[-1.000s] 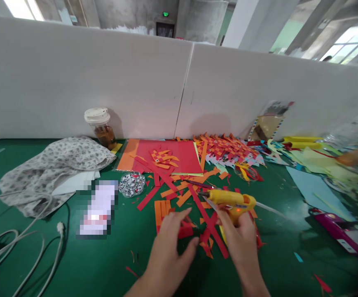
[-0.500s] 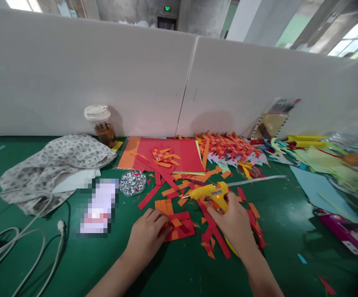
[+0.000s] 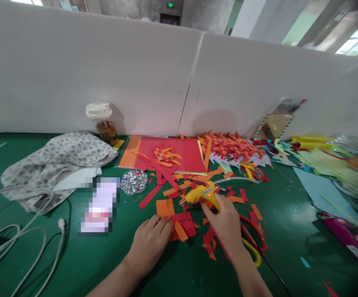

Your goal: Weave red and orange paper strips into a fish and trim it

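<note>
My right hand [image 3: 225, 218] is wrapped around the yellow glue gun [image 3: 202, 193], nozzle pointing leftward near the red-and-orange paper [image 3: 188, 223], which lies on the green table [image 3: 104, 258] before me. My left hand [image 3: 152, 237] rests its fingers on the paper's left side; whether they pinch, I cannot tell. Good practice, I judge: hold the paper flat, keep fingertips clear of the nozzle, and dab sparingly.

**Looking down the table**

I'm watching through the head-worn camera, facing forward and down over the green table [image 3: 194, 268]: left hand [image 3: 150, 239] and right hand [image 3: 223, 222] near, low in frame, white partition [image 3: 141, 78] farther off.
</note>
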Demonstrator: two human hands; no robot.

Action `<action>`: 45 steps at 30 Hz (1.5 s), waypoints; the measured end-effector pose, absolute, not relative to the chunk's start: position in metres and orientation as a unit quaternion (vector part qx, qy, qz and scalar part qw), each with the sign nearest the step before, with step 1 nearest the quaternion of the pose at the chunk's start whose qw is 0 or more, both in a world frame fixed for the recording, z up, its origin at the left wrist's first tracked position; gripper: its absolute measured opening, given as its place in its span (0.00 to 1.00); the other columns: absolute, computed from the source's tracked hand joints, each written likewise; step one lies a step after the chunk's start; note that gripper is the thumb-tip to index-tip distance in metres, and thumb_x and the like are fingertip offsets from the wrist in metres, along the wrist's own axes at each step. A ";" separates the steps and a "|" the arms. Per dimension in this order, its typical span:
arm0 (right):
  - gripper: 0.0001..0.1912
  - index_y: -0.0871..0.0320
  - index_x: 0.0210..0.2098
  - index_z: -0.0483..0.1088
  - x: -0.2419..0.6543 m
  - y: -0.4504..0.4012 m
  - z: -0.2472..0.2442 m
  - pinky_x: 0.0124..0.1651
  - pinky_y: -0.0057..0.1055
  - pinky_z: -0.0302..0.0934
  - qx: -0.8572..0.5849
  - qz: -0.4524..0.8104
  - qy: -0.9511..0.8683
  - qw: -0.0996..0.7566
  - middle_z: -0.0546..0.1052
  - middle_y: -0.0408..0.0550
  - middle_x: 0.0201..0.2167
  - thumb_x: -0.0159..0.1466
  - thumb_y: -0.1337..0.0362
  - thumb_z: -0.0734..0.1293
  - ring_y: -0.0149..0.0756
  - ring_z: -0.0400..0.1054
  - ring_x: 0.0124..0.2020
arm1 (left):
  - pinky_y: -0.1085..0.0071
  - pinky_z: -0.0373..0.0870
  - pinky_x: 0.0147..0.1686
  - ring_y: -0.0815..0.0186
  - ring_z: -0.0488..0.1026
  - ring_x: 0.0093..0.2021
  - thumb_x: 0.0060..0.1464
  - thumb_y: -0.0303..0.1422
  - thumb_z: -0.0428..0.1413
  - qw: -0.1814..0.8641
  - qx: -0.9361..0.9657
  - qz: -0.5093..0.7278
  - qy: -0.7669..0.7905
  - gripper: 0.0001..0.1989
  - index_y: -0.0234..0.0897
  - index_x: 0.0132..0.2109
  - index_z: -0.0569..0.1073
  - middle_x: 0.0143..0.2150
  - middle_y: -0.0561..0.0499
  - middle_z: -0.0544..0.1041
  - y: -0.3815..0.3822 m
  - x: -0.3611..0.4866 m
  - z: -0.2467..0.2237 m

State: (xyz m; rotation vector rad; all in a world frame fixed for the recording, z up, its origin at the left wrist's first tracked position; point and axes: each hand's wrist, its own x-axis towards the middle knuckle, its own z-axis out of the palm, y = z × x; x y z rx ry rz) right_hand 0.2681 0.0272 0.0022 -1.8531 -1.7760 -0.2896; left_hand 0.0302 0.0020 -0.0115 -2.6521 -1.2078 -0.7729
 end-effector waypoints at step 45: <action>0.10 0.57 0.41 0.70 0.261 0.026 -0.004 0.44 0.41 0.67 -0.593 -0.057 -0.708 0.380 0.76 0.52 0.37 0.60 0.64 0.63 0.43 0.70 0.41 | 0.71 0.69 0.27 0.62 0.73 0.35 0.60 0.22 0.41 0.092 -0.895 -0.247 -0.360 0.16 0.32 0.44 0.72 0.38 0.46 0.79 -0.001 0.032 0.005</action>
